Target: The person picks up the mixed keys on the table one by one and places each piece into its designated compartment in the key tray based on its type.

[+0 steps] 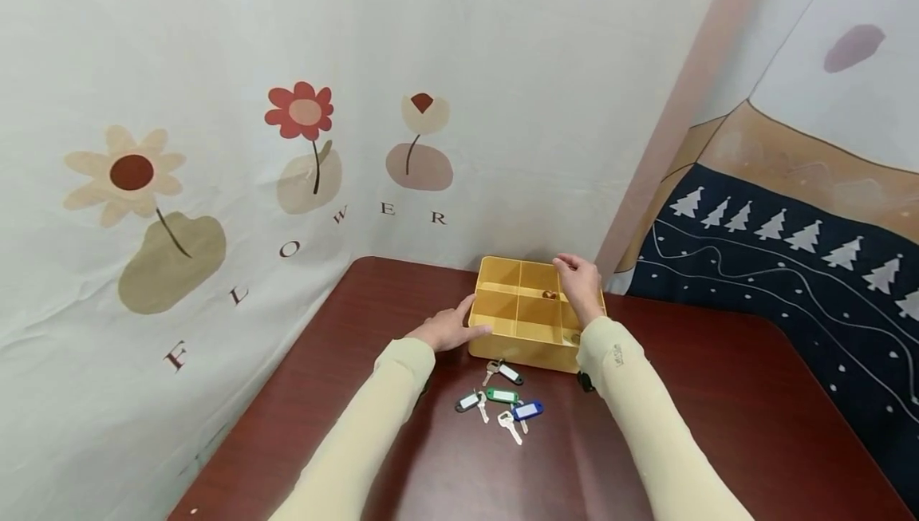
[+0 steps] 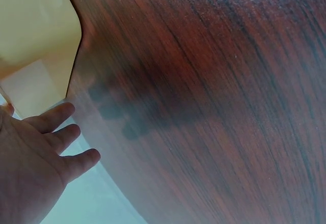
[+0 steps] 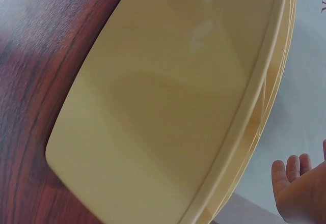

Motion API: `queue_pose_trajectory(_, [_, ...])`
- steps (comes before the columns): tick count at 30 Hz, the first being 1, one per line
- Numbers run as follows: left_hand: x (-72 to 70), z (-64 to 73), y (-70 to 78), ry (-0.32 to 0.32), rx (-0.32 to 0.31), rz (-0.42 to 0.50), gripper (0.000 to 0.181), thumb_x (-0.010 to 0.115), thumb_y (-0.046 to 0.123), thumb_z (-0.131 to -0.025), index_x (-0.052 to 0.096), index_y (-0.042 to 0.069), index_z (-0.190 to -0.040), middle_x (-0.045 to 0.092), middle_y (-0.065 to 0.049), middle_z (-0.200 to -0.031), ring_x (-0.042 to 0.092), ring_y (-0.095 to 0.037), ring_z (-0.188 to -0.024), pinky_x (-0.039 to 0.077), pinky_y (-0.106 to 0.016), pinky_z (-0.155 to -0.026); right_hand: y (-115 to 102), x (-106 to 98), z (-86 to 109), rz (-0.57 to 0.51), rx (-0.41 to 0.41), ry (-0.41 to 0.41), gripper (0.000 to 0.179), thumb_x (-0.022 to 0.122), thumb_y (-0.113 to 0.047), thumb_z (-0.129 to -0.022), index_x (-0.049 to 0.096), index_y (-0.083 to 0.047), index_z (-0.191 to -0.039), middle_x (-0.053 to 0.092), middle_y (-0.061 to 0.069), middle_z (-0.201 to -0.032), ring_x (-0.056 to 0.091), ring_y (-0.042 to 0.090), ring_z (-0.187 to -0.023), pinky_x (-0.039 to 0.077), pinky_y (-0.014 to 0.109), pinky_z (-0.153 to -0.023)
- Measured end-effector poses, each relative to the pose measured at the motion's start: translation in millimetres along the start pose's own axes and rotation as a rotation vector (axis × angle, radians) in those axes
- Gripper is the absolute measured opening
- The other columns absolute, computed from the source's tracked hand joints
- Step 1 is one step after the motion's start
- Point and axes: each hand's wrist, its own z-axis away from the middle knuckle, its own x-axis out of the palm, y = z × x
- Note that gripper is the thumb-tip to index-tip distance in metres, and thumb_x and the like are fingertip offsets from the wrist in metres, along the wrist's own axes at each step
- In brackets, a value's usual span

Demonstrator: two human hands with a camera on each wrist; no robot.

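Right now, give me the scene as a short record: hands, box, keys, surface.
left hand: at the box's left side, thumb by its near-left corner
right hand: over the box's right part; any held item cannot be made out
box: yellow, divided, on the table
box contents: small brown item in the middle column
keys: on the table, in front of the box
key tags: black, green, blue
table: reddish-brown
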Motion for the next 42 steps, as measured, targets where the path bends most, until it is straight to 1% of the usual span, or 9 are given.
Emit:
queue_pose_trajectory(3, [-0.5, 0.2, 1.9, 0.000, -0.004, 0.002, 0.087, 0.054, 0.064, -0.094, 0.014, 0.024, -0.161, 0.043, -0.020, -0.150, 0.041, -0.038, -0.137, 0.032, -0.058, -0.109, 1.5, -5.3, 1.2, -0.004, 0.015, 0.005, 0.037, 0.061, -0.035, -0.099, 0.070, -0.009, -0.124, 0.066, 0.013, -0.126, 0.058, 0.030, -0.116, 0.044, 0.045, -0.099])
queue_pose_trajectory(6, [-1.0, -0.6, 2.5, -0.008, -0.001, -0.010, 0.088, 0.053, 0.064, -0.094, 0.014, 0.023, -0.161, 0.043, -0.020, -0.150, 0.041, -0.038, -0.137, 0.030, -0.058, -0.109, 2.4, -9.3, 3.6, -0.005, 0.010, 0.001, 0.036, 0.061, -0.033, -0.100, 0.070, -0.008, -0.124, 0.066, 0.014, -0.126, 0.058, 0.031, -0.115, 0.045, 0.045, -0.098])
queue_pose_trajectory(14, [-3.4, -1.7, 1.4, -0.016, 0.004, -0.024, 0.089, 0.052, 0.067, -0.093, 0.013, 0.024, -0.161, 0.042, -0.020, -0.151, 0.040, -0.038, -0.137, 0.031, -0.058, -0.109, 3.4, -11.3, 14.8, -0.006, -0.036, -0.029, 0.035, 0.062, -0.029, -0.099, 0.069, -0.004, -0.124, 0.066, 0.016, -0.125, 0.060, 0.031, -0.114, 0.048, 0.043, -0.096])
queue_pose_trajectory(19, [-5.3, -3.2, 0.9, -0.015, 0.009, -0.015, 0.090, 0.052, 0.068, -0.092, 0.013, 0.025, -0.161, 0.042, -0.021, -0.151, 0.041, -0.038, -0.137, 0.033, -0.057, -0.108, 3.3, -16.1, 22.8, -0.039, -0.053, -0.071, 0.035, 0.064, -0.024, -0.099, 0.068, -0.002, -0.125, 0.063, 0.017, -0.127, 0.058, 0.032, -0.116, 0.047, 0.044, -0.097])
queue_pose_trajectory(22, [-4.8, -5.6, -0.6, -0.016, 0.009, -0.019, 0.091, 0.052, 0.068, -0.092, 0.014, 0.023, -0.161, 0.043, -0.022, -0.150, 0.042, -0.039, -0.136, 0.032, -0.059, -0.108, 4.1, -18.9, 27.3, -0.061, -0.058, -0.090, 0.035, 0.064, -0.022, -0.099, 0.067, 0.001, -0.126, 0.061, 0.018, -0.128, 0.058, 0.032, -0.116, 0.047, 0.044, -0.097])
queue_pose_trajectory(28, [-2.9, -8.0, -0.7, -0.023, 0.015, -0.030, 0.091, 0.052, 0.067, -0.093, 0.013, 0.022, -0.161, 0.042, -0.022, -0.150, 0.039, -0.040, -0.137, 0.029, -0.061, -0.109, 7.7, -23.1, 34.3, -0.094, -0.049, -0.109, 0.036, 0.065, -0.024, -0.098, 0.067, 0.001, -0.125, 0.065, 0.018, -0.124, 0.061, 0.030, -0.114, 0.048, 0.043, -0.096])
queue_pose_trajectory(36, [-4.6, -5.6, 1.3, -0.027, 0.010, -0.011, 0.088, 0.053, 0.063, -0.094, 0.012, 0.022, -0.161, 0.042, -0.023, -0.150, 0.040, -0.041, -0.136, 0.031, -0.061, -0.108, 6.4, -26.6, 53.3, -0.104, -0.051, -0.174, 0.035, 0.066, -0.028, -0.097, 0.069, -0.005, -0.124, 0.067, 0.013, -0.124, 0.061, 0.026, -0.112, 0.048, 0.042, -0.097])
queue_pose_trajectory(39, [-4.2, -5.4, 1.7, -0.025, 0.004, -0.005, 0.088, 0.054, 0.063, -0.094, 0.012, 0.023, -0.161, 0.042, -0.023, -0.150, 0.040, -0.042, -0.136, 0.031, -0.061, -0.107, 4.0, -26.2, 62.3, -0.120, -0.058, -0.207, 0.035, 0.067, -0.027, -0.097, 0.069, -0.005, -0.124, 0.066, 0.013, -0.123, 0.060, 0.025, -0.109, 0.048, 0.040, -0.094])
queue_pose_trajectory(42, [-2.9, -6.5, 1.1, -0.024, -0.003, -0.021, 0.089, 0.053, 0.065, -0.093, 0.012, 0.024, -0.161, 0.042, -0.023, -0.150, 0.041, -0.041, -0.136, 0.033, -0.059, -0.107, 1.2, -25.6, 71.4, -0.140, -0.064, -0.238, 0.036, 0.068, -0.026, -0.096, 0.069, -0.004, -0.124, 0.067, 0.012, -0.122, 0.060, 0.024, -0.108, 0.048, 0.038, -0.092])
